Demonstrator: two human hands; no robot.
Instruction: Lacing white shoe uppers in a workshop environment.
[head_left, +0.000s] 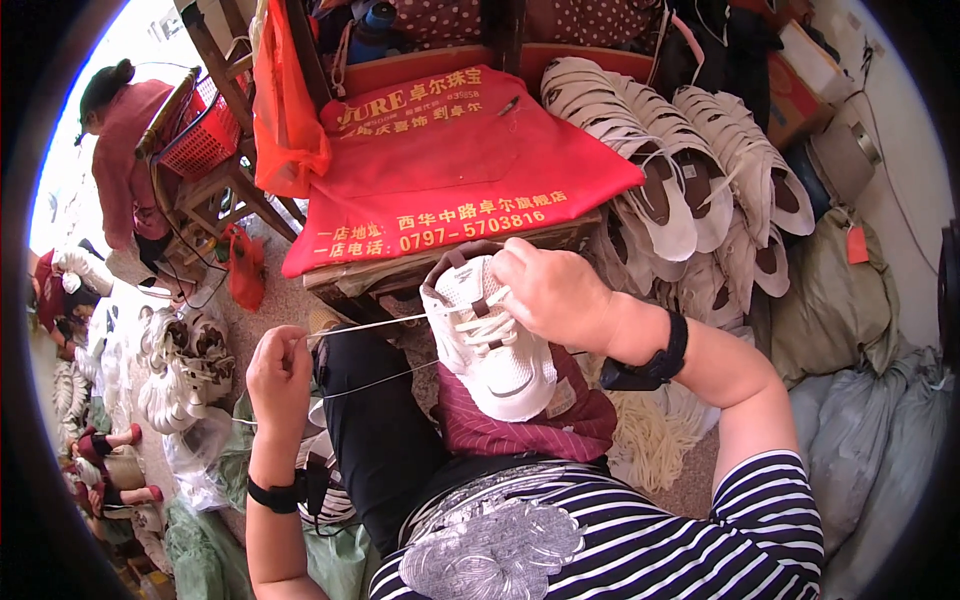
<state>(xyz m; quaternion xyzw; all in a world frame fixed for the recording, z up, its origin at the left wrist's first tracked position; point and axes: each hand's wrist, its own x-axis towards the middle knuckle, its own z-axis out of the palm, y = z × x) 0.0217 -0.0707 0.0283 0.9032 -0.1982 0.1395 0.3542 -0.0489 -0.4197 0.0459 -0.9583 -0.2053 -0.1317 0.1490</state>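
Note:
A white sneaker (497,375) rests on a maroon pinstriped cloth (575,430) over my lap, toe toward me. White lacing crosses its front. My left hand (276,372) is closed in a pinch on a white shoelace (375,324), which stretches taut to the upper eyelets. A second strand (385,382) slants from the shoe's side toward the same hand. My right hand (555,290) is closed at the collar and top eyelets, its fingertips gripping the sneaker's edge; whether lace is also between them is hidden. Dark bands circle both wrists.
Ahead, a red cloth (440,170) covers a low bench, with a small dark tool (508,105) on it. Nested unlaced shoes (690,160) hang over its right side. Loose pale laces (650,435) lie below. Sacks (840,290) stand right; another person (130,160) sits far left near shoe piles (180,370).

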